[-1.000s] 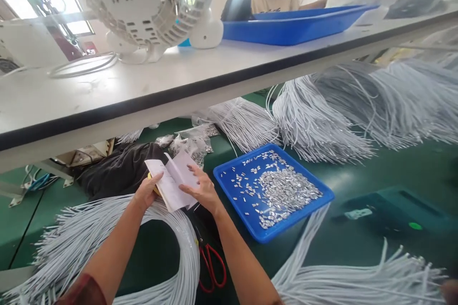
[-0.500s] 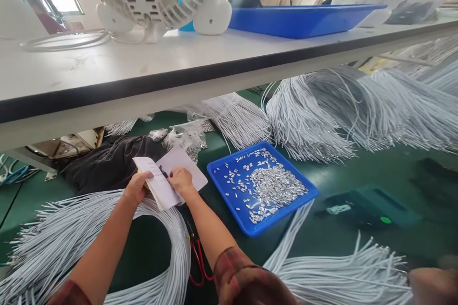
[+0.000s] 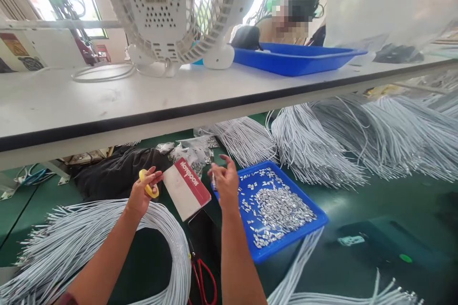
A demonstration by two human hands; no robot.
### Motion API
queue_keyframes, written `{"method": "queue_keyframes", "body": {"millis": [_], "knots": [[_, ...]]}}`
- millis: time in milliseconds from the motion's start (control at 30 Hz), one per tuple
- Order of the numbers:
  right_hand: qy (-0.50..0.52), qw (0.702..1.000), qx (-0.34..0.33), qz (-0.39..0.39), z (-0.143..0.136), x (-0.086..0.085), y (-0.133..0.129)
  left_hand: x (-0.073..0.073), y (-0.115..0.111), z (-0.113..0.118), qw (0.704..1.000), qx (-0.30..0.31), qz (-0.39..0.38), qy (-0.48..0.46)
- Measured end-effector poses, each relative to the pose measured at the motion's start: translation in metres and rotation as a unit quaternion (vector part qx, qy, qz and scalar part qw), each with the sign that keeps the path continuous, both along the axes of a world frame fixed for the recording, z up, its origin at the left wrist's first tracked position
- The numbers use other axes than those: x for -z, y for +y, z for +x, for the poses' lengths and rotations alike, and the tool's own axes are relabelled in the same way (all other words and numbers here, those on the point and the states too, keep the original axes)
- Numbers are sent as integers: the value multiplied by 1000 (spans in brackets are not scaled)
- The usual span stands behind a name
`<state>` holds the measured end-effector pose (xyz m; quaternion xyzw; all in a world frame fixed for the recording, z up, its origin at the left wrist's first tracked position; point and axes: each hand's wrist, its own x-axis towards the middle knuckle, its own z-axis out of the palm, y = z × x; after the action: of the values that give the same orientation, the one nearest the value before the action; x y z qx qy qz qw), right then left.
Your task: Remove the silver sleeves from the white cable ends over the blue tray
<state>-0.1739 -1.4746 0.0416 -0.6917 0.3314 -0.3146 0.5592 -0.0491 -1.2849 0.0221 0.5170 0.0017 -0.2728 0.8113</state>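
My left hand (image 3: 141, 194) is closed on a yellow ring that looks like a roll of tape (image 3: 153, 191), above a looped bundle of white cables (image 3: 175, 243). A closed notebook (image 3: 188, 186) with a red band on its cover lies between my hands, touched by neither. My right hand (image 3: 226, 182) is raised at the left rim of a blue tray (image 3: 286, 247), its fingers curled around something thin and pale that I cannot make out. Small silver metal pieces (image 3: 282, 207) lie heaped in the tray. Below the notebook are a black flat object (image 3: 205, 236) and red-handled scissors (image 3: 203, 279).
A white shelf (image 3: 179, 95) crosses above the green table, carrying a white fan (image 3: 161, 24) and another blue tray (image 3: 293, 62). Under it lie dark cloth (image 3: 114, 174), plastic bags (image 3: 189, 152) and several white cable bundles (image 3: 311, 143). A person is beyond the shelf.
The notebook was open in both hands; now it lies closed on the table. My hands have moved apart, the right one toward the tray. The view has tilted upward.
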Motion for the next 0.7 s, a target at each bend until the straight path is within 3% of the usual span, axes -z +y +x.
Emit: {"method": "queue_keyframes", "body": {"millis": [67,133,233,367,467,700], "knots": [[-165,977,-10,136,-31,-24,15,-25,9,-18,999,-18,5,-49],[-236,933,-86,257,-60,-42,40,-53,27,-46,994,-2,38,-102],[-249,852,-225,402,-94,-52,93,-88,68,-102,976,50,125,-171],[-203,773,-358,483,-133,-50,168,-103,136,-173,965,98,166,-178],[-143,772,-381,489,-162,-53,214,-100,183,-216,971,145,140,-126],[-38,845,-384,371,-217,-66,293,-93,267,-290,957,264,104,-68]]}}
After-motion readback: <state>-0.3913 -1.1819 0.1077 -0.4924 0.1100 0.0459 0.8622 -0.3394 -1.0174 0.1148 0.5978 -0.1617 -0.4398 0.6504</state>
